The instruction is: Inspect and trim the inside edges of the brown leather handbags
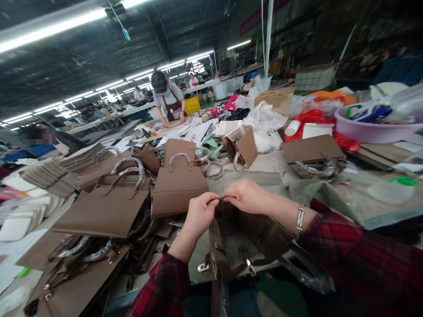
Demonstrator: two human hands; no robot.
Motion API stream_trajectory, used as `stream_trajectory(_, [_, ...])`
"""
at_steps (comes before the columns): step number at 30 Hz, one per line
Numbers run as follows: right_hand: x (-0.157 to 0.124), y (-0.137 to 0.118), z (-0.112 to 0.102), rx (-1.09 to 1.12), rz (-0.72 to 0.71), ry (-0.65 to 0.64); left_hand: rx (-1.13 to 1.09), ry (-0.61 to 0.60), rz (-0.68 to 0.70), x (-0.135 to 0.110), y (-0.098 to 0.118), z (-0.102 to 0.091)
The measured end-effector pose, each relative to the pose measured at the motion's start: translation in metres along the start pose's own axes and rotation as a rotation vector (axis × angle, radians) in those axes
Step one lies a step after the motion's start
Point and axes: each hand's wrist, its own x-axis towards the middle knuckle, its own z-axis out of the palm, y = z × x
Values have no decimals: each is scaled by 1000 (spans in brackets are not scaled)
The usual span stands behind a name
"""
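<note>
A brown leather handbag [241, 240] lies in front of me at the table's near edge, its metal clasps hanging toward me. My left hand [200, 214] and my right hand [247, 197] meet at its top rim, each pinching a thin dark strip or cord [222, 198] between thumb and finger. Both hands are closed on that strip. My sleeves are red plaid and a silver bracelet [300, 218] sits on my right wrist.
Stacks of matching brown handbags [105, 211] with plastic-wrapped handles fill the left and middle of the table. A purple basin [373, 130], white plastic bags [264, 121] and a cardboard box [277, 99] stand at the back right. A person in an apron [170, 103] works further back.
</note>
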Motion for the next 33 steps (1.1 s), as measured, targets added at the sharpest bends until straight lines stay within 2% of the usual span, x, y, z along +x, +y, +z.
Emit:
stream_trajectory(5, [-6,-1,-5,16,-19,6,110,46,-16,-6,8,4])
stream_trajectory(14, [0,-19,-5,-129,193,-55,156,126,-108,-5,12,9])
stream_trajectory(20, [3,-23,-1,-158,244,-28,150,157,-103,-5,11,12])
stream_trajectory(26, [-6,-12,0,67,143,2,71,114,-101,-7,9,8])
stream_trajectory(33, [-14,-6,0,243,115,47,-25,51,-38,-9,6,6])
